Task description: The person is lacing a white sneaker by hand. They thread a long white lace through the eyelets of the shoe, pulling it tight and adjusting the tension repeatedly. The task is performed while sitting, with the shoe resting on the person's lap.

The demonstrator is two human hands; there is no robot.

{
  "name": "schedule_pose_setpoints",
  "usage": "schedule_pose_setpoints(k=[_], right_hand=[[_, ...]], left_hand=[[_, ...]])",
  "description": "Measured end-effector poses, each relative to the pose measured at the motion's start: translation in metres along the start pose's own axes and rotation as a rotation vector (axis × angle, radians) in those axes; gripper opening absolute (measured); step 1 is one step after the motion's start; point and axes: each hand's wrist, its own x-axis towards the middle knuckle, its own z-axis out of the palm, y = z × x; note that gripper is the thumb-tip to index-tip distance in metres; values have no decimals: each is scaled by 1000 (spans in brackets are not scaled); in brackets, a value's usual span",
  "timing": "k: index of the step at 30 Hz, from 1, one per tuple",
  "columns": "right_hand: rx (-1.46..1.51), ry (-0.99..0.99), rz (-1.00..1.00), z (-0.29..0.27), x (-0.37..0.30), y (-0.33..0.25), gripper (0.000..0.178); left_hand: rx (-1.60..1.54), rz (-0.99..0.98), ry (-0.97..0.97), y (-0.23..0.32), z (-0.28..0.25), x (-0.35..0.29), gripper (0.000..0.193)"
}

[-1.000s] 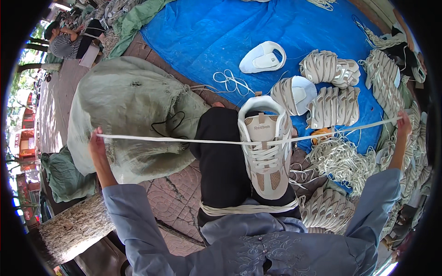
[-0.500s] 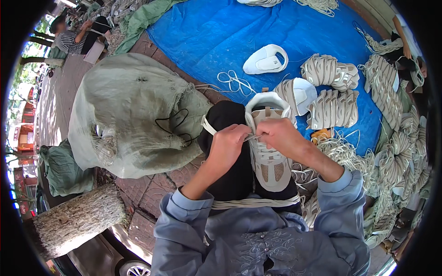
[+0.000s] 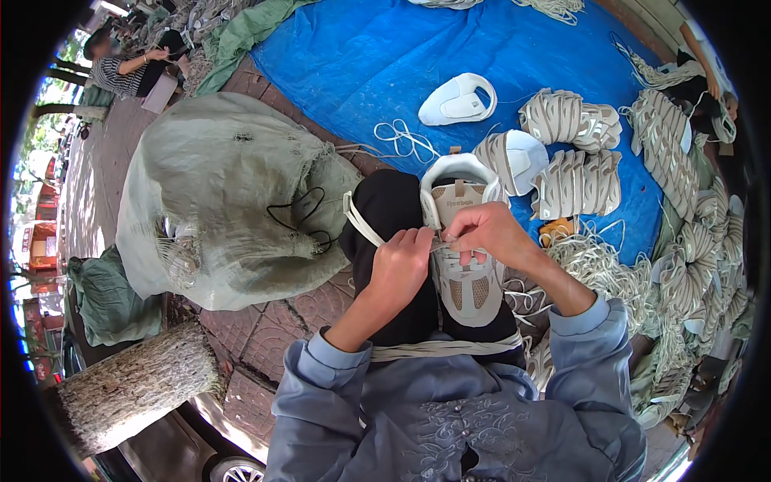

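Beside a bulging grey-green sack (image 3: 233, 201) on brick paving, a person's left hand (image 3: 399, 269) and right hand (image 3: 488, 234) pinch a white lace (image 3: 363, 226) tight over the beige shoe upper (image 3: 464, 241) resting on their lap, with bundled uppers (image 3: 572, 153) on a blue tarp (image 3: 361, 64) at right.

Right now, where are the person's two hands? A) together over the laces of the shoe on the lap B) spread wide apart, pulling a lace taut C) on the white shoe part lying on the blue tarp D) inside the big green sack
A: the left hand and right hand meet over the shoe on the lap, fingers pinching the lace at its eyelets.
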Motion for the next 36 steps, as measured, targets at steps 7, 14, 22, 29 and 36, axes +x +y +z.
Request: schedule_pose_setpoints(k=[7,14,22,29,36], right_hand=[[69,29,-21,0,-1,6,9],[72,51,-42,1,-4,8,8],[82,30,-25,0,-2,12,9],[45,27,-44,1,-6,14,7],[109,279,-111,-35,-25,32,9]], left_hand=[[-39,-48,63,-2,4,4,13],[142,38,74,5,9,-2,15],[33,-15,181,8,22,-3,18],[403,209,-41,9,7,9,19],[289,141,-576,7,-21,41,10]])
